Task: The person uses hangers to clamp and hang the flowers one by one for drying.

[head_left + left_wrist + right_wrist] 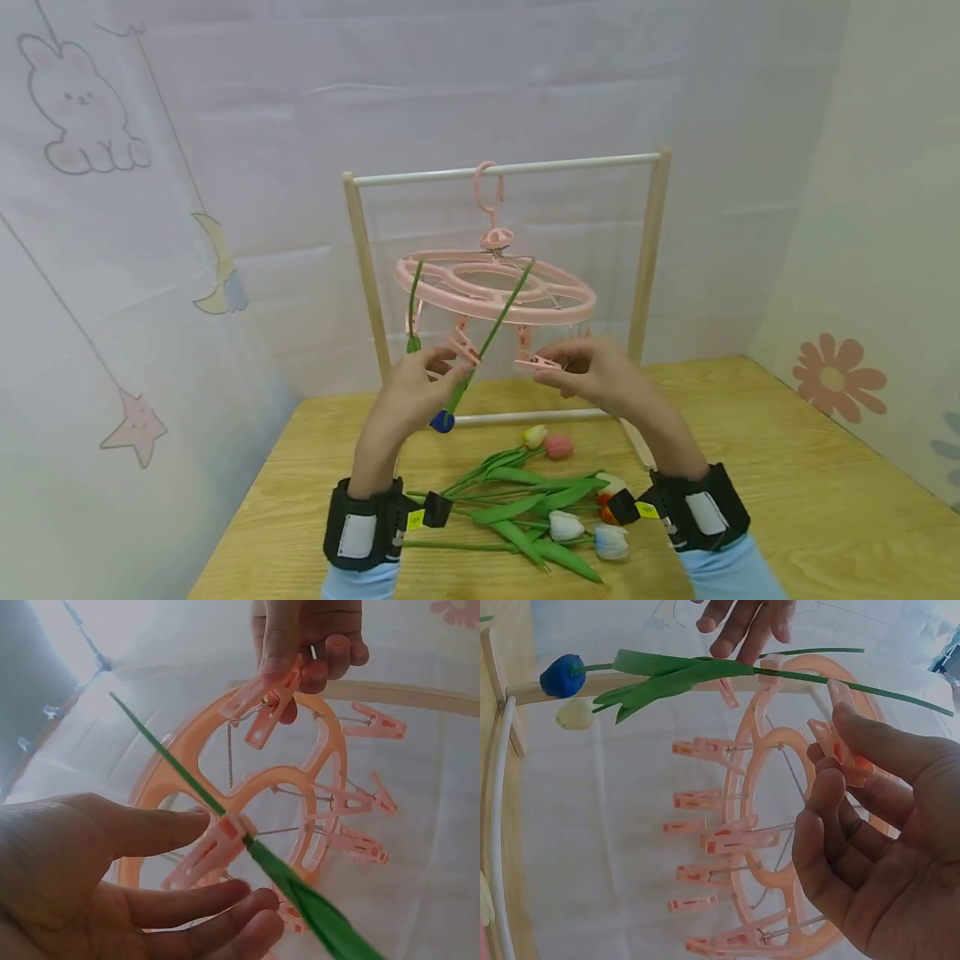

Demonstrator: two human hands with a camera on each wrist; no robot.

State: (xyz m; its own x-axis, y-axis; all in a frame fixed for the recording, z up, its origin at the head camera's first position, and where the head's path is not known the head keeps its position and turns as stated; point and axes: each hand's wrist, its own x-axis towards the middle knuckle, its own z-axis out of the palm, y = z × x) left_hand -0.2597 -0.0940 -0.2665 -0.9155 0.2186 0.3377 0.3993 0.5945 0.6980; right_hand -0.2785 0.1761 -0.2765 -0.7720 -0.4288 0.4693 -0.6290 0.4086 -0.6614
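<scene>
A pink round clip hanger [536, 316] hangs by its hook from a rack's bar. A blue tulip [562, 675] hangs bloom down, its green stem held by a pink clip [206, 855]. My left hand [408, 398] is around that clip, thumb and fingers spread apart on either side of it. My right hand [603, 375] pinches another pink clip [836, 746] between thumb and fingers; the clip's jaws hold no flower. A pale tulip [574, 714] hangs behind the blue one, at the hanger's left side in the head view.
Several tulips with white, pink, red and pale blue blooms [566, 526] lie on the wooden table [277, 517] below the hanger. The rack's wooden posts [649, 258] stand on both sides. Other pink clips [735, 840] dangle from the ring.
</scene>
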